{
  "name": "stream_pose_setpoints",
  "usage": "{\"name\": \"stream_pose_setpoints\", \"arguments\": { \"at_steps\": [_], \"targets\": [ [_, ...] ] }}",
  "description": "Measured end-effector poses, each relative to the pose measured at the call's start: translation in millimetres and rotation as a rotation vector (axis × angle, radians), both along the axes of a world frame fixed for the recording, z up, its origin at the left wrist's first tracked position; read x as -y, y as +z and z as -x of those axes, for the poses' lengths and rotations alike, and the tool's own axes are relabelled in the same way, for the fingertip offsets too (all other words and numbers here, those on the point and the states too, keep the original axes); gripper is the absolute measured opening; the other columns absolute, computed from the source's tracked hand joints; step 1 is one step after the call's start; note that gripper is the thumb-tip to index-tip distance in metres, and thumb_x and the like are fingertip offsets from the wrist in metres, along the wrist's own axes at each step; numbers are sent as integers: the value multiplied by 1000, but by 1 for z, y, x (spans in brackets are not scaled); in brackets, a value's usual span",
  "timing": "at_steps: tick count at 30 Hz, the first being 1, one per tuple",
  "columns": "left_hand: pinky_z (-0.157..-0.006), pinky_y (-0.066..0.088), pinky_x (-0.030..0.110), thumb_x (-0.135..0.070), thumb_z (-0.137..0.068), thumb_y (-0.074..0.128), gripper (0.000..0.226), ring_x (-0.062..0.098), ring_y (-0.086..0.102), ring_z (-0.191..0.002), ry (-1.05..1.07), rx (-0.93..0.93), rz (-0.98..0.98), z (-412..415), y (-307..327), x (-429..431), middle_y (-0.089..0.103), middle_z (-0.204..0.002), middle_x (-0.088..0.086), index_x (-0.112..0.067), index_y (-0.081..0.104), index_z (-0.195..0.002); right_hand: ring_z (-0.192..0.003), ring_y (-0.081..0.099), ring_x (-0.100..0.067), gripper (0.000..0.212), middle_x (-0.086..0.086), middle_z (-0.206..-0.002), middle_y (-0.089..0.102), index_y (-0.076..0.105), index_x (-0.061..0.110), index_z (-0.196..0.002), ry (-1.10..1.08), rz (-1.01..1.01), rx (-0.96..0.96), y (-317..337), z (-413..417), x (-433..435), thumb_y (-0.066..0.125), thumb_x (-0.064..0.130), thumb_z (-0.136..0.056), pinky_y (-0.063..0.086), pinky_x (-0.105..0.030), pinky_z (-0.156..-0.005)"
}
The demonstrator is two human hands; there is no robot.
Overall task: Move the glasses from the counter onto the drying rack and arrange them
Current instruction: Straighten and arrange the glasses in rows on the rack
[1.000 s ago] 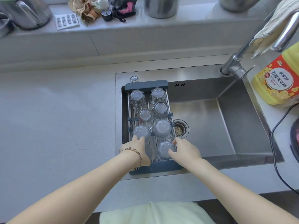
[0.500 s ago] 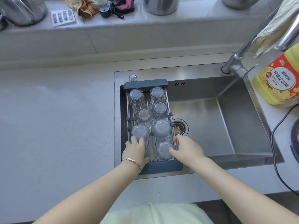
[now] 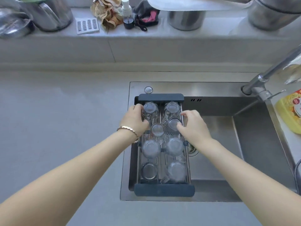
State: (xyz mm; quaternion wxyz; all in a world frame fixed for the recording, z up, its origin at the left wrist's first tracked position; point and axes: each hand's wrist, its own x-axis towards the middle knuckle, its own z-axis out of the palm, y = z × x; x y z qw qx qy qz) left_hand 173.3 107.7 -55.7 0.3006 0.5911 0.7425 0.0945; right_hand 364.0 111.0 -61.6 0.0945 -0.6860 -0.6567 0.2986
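A dark blue-ended drying rack [image 3: 164, 190] spans the left part of the steel sink. Several clear glasses stand upside down on it in two rows. My left hand [image 3: 135, 119] grips the far left glass [image 3: 150, 109] from its left side. My right hand [image 3: 193, 123] has its fingers around the second glass in the right row [image 3: 173, 124]. Another far glass [image 3: 171, 108] sits behind it. A smaller glass [image 3: 157, 130] stands between my hands. Nearer me are two middle glasses [image 3: 150, 148] and two front glasses [image 3: 149, 170].
The sink basin [image 3: 228, 152] lies right of the rack, with a drain behind my right wrist. A faucet [image 3: 263, 79] rises at the right, beside a yellow detergent bottle [image 3: 291, 111]. Steel pots, cloths and a spray bottle [image 3: 127, 13] line the back ledge. Grey counter [image 3: 65, 119] spreads left.
Both hands have left the front glasses and moved to the far end of the rack, onto the rear glasses. The front left glass now stands uncovered. The camera has come closer.
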Motion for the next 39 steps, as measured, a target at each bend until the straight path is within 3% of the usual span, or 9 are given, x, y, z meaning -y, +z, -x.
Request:
{"name": "stream_pose_setpoints", "arguments": {
  "at_steps": [10,13,16,19,25,29,39],
  "targets": [
    [-85,53,41,-23,-80,62,54,30,54,-111,-152,-171,184,0,-53,-67,43,-135,6,-17,40,-129,-115,51,-34,79,-14,-132,41,33,13,-133,62,295,241,-50,32,-93,72,45,-73,47,-39,-88],
    [-85,51,41,-27,-79,64,60,30,52,-113,-184,-185,201,-3,-66,-74,41,-136,6,-21,37,-132,-114,54,-30,75,-9,-129,47,39,18,-129,86,234,215,-58,27,-97,75,44,-69,48,-38,-89],
    [-85,50,40,-25,-79,62,69,30,50,-114,-197,-204,203,-3,-74,-77,39,-138,7,-29,28,-140,-122,48,-25,76,-4,-133,47,38,24,-137,247,184,223,-60,22,-100,72,42,-72,45,-37,-94],
    [-79,48,37,-30,-79,61,68,30,52,-110,-180,-240,183,-4,-77,-78,45,-128,11,-30,28,-139,-125,43,-25,75,-5,-135,45,35,26,-141,311,178,210,-61,22,-103,68,36,-75,43,-36,-96],
    [-69,45,35,-39,-77,65,57,32,56,-101,53,-163,177,-15,-80,-76,48,-118,12,-23,38,-125,-127,40,-25,71,-4,-137,44,34,23,-140,260,131,153,-67,25,-95,66,31,-78,40,-36,-99],
    [-72,47,37,-40,-75,68,58,33,56,-100,163,-88,157,-20,-84,-72,47,-118,12,-24,40,-123,-130,40,-24,72,-2,-140,44,34,18,-139,186,116,98,-68,25,-91,69,29,-77,39,-37,-102],
    [-68,46,35,-39,-78,66,58,32,55,-102,56,-188,158,-18,-81,-73,44,-122,13,-20,37,-126,-129,39,-27,69,-3,-141,43,34,16,-140,87,114,103,-67,33,-85,64,21,-78,39,-37,-101]
  ]
}}
